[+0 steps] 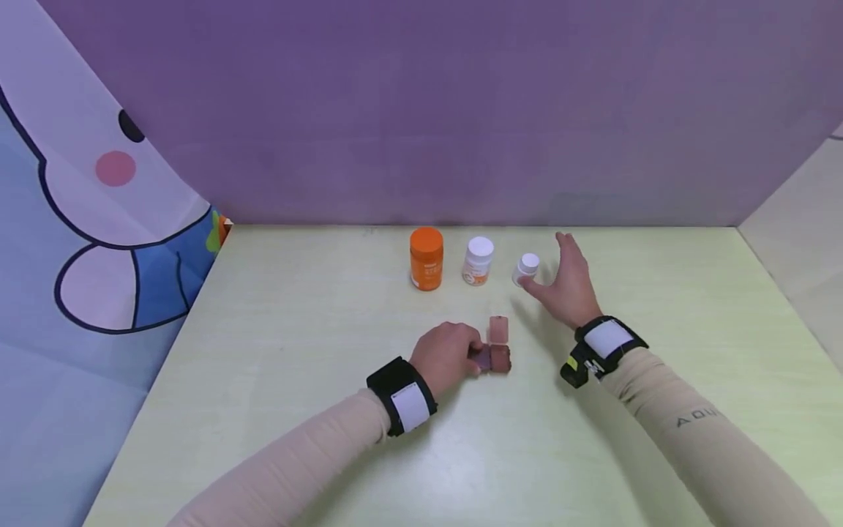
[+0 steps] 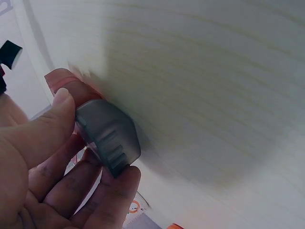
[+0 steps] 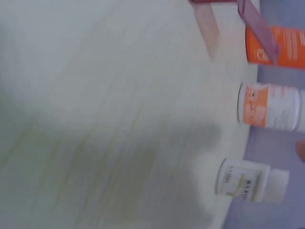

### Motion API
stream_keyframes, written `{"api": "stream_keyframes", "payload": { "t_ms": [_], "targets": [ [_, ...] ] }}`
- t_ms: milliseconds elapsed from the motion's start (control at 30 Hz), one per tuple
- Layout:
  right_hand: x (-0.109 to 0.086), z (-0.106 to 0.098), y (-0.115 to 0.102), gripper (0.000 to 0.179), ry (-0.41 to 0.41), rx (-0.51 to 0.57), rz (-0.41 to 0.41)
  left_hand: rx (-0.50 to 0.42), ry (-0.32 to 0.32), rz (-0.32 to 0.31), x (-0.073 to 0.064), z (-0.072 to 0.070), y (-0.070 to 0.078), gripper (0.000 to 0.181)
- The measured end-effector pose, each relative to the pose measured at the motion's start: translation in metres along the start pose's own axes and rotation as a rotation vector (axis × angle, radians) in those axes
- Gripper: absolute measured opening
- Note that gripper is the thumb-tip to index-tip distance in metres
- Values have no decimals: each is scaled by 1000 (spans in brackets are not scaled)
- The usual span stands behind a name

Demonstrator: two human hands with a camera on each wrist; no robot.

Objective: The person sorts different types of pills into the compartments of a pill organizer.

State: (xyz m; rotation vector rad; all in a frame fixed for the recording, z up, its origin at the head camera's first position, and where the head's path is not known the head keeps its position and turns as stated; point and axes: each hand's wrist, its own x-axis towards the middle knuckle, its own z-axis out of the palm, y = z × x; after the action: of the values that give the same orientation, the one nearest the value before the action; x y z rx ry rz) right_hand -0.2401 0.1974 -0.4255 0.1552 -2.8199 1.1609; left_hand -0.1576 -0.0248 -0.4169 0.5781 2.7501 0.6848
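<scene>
Left grip [image 1: 448, 357] pinches plastic case [image 1: 500, 359], lower centre. Right grip [image 1: 566, 289] spread wide beside small white bottle [image 1: 526, 266], right of centre. Step: apparently reaching for bottle; next move calls for closing round it.

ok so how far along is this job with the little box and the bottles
Looks done: the reddish lid appears open. In hand: the left hand grips the small box; the right hand, spread open, is at the small white bottle. Left, probably: opening a bottle, since that one, the larger white bottle and the orange jar are all capped.
</scene>
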Motion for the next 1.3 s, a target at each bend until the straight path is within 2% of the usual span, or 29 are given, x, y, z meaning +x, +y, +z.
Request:
{"api": "stream_keyframes", "payload": {
  "t_ms": [67,133,233,333,533,733,967,1300],
  "targets": [
    [5,2,4,103,-55,22,61,-1,-2,-4,0,0,0,22],
    [10,5,7,106,-105,51,110,3,-3,-9,1,0,1,22],
    [14,11,9,98,-156,79,172,1,-7,-19,1,1,1,21],
    [16,15,10,85,-159,107,197,0,-6,-26,0,1,1,22],
    [16,17,10,63,-114,115,193,5,-5,-22,-1,3,2,22],
    [15,16,10,46,-123,78,168,-2,8,-10,-2,1,1,23],
    [5,3,19,45,-153,31,118,-3,-1,-22,-2,0,-1,23],
    [-27,-15,29,44,-205,-18,63,18,14,0,-1,2,2,21]
  ]
}}
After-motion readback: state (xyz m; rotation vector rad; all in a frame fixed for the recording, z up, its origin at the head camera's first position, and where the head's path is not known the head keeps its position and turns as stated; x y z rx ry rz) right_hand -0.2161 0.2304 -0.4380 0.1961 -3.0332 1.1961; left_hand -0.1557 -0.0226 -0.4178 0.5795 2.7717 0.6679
